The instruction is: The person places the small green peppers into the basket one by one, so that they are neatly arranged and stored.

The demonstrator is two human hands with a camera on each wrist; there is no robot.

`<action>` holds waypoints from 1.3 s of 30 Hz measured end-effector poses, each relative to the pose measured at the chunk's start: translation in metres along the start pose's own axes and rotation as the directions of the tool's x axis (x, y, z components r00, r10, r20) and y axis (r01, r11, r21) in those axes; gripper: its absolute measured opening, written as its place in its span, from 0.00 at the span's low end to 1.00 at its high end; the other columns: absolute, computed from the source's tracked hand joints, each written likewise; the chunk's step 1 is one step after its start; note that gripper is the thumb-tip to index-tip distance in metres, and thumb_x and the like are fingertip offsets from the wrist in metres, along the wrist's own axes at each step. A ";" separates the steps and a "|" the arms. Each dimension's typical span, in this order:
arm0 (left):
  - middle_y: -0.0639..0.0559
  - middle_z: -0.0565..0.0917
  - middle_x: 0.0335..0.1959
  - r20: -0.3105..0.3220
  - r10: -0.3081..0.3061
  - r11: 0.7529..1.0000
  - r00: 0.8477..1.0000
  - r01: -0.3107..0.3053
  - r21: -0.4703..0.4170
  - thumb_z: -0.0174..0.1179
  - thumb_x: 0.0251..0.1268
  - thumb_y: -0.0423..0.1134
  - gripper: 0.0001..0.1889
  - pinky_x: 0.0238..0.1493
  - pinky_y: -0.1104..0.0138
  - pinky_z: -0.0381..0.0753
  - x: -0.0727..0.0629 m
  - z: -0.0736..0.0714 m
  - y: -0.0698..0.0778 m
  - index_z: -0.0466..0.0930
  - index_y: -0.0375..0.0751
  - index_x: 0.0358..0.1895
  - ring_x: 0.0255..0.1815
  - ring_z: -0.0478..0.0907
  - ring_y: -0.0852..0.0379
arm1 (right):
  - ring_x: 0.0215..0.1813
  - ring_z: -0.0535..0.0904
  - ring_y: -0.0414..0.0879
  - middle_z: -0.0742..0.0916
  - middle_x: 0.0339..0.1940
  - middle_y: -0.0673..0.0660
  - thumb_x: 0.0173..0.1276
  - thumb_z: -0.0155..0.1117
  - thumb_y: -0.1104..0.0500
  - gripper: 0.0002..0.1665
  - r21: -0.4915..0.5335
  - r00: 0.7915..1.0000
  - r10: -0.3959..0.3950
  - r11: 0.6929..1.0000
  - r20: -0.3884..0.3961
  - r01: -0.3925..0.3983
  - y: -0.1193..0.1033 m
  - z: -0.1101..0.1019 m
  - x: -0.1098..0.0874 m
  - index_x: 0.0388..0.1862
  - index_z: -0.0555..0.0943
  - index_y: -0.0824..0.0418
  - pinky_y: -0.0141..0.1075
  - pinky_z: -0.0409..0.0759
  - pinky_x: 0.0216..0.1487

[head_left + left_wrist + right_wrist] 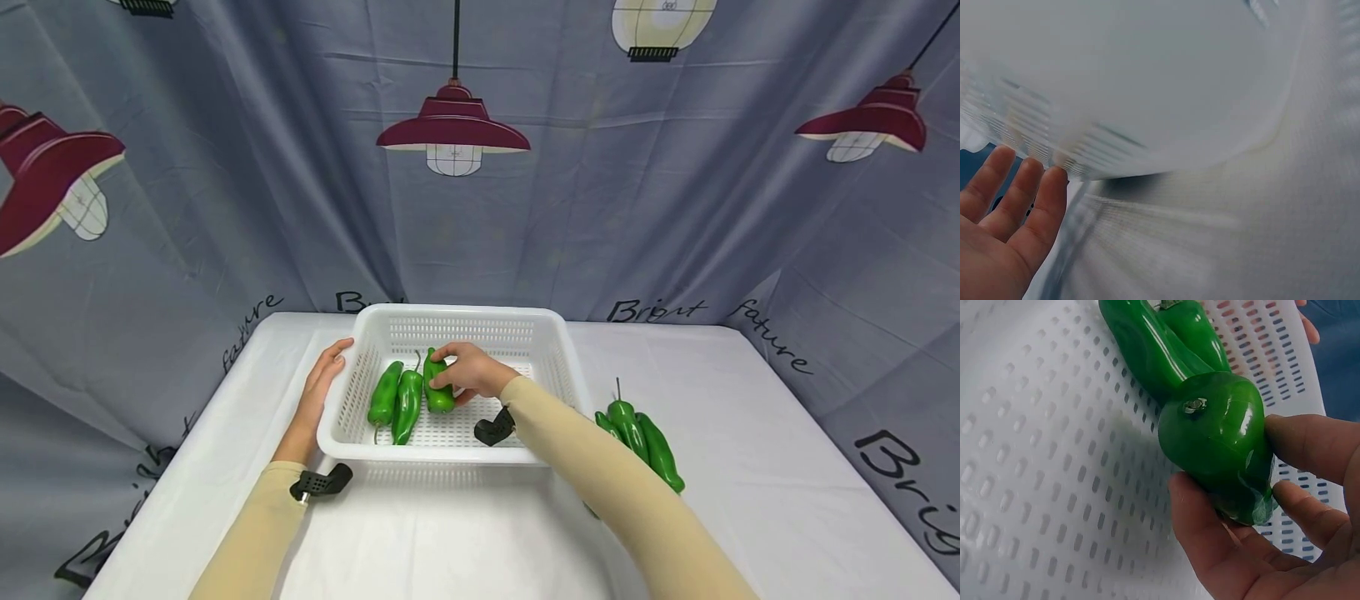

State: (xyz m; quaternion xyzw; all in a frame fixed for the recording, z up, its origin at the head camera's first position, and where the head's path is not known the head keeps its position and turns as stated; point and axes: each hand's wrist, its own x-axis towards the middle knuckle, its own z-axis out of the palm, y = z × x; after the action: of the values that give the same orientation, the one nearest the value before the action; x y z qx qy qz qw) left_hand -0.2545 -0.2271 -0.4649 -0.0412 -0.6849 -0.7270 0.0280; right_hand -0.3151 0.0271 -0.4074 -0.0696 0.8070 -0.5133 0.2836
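Note:
With its thumb and fingers, my right hand (480, 371) pinches a glossy green pepper (1213, 431) inside a white perforated plastic basket (450, 454). To the left of that pepper, two more green peppers (407, 408) lie side by side on the basket floor. In the right wrist view they show behind the held one. My left hand (315, 404) rests along the outside of the basket's left wall, fingers fairly straight and fingertips near the rim. From the left wrist view, the fingers (1041, 212) are spread against the slotted wall; the thumb is out of sight there.
Right of the basket, several green peppers (633, 429) lie in a pile on the white-covered table (772, 450), partly hidden by my right forearm. A grey-blue curtain (585, 217) printed with lamps and lettering surrounds the table's back and sides.

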 end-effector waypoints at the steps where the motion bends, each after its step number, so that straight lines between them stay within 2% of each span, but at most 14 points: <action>1: 0.52 0.61 0.76 0.002 0.000 1.000 1.000 0.000 0.002 0.35 0.85 0.51 0.26 0.59 0.79 0.75 0.000 0.000 0.000 0.54 0.48 0.79 0.65 0.69 0.68 | 0.36 0.79 0.49 0.79 0.58 0.64 0.66 0.69 0.68 0.31 0.002 1.000 0.005 1.000 0.000 -0.005 0.000 0.001 0.000 0.68 0.75 0.62 0.44 0.89 0.36; 10: 0.50 0.61 0.76 -0.006 0.009 1.000 1.000 -0.009 -0.009 0.35 0.86 0.49 0.25 0.59 0.79 0.75 0.001 0.003 0.001 0.55 0.46 0.78 0.63 0.71 0.70 | 0.35 0.79 0.49 0.80 0.55 0.64 0.67 0.69 0.67 0.32 -0.017 0.999 0.044 0.999 0.011 -0.044 0.002 0.001 0.002 0.69 0.73 0.60 0.43 0.88 0.35; 16: 0.53 0.62 0.75 -0.014 -0.002 1.000 1.000 0.002 0.008 0.35 0.85 0.50 0.26 0.58 0.79 0.75 0.000 0.002 0.001 0.55 0.47 0.78 0.63 0.70 0.69 | 0.31 0.79 0.48 0.81 0.40 0.59 0.67 0.66 0.71 0.33 -0.026 0.998 0.047 0.999 0.045 -0.046 0.004 0.001 0.002 0.70 0.72 0.62 0.41 0.87 0.33; 20: 0.51 0.61 0.76 -0.003 -0.014 1.000 1.000 0.014 0.001 0.35 0.85 0.51 0.26 0.59 0.79 0.75 0.000 0.002 0.001 0.54 0.47 0.78 0.65 0.69 0.67 | 0.30 0.78 0.47 0.80 0.34 0.57 0.67 0.62 0.75 0.34 -0.007 0.997 0.053 0.999 0.063 -0.052 0.005 0.001 0.001 0.71 0.71 0.62 0.40 0.87 0.33; 25: 0.48 0.60 0.78 -0.002 -0.020 1.000 1.000 0.020 0.018 0.35 0.85 0.52 0.27 0.58 0.79 0.75 0.001 0.001 0.002 0.54 0.47 0.79 0.65 0.68 0.66 | 0.31 0.80 0.47 0.81 0.36 0.59 0.66 0.60 0.78 0.35 0.020 0.995 0.058 0.998 0.076 -0.060 0.005 0.001 0.003 0.72 0.70 0.63 0.41 0.88 0.35; 33: 0.48 0.61 0.77 -0.016 -0.009 0.999 1.000 0.009 0.031 0.35 0.85 0.51 0.26 0.58 0.79 0.76 0.000 0.002 0.002 0.54 0.47 0.78 0.63 0.70 0.68 | 0.32 0.81 0.48 0.82 0.37 0.59 0.67 0.59 0.77 0.36 0.015 0.994 0.051 0.999 0.095 -0.052 0.004 0.002 0.003 0.73 0.68 0.62 0.42 0.89 0.37; 39: 0.49 0.60 0.78 -0.014 -0.012 1.000 1.000 0.012 0.017 0.35 0.85 0.51 0.26 0.58 0.79 0.76 0.000 0.002 0.002 0.54 0.47 0.79 0.65 0.69 0.66 | 0.33 0.82 0.49 0.83 0.37 0.59 0.68 0.60 0.74 0.37 0.047 0.996 0.049 0.998 0.073 -0.053 0.001 0.001 -0.001 0.76 0.65 0.62 0.45 0.89 0.39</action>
State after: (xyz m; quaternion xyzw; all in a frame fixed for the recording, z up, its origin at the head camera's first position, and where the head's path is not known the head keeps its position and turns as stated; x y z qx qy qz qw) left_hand -0.2539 -0.2250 -0.4630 -0.0317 -0.6912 -0.7214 0.0289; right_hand -0.3130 0.0269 -0.4082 -0.0605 0.7850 -0.5228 0.3270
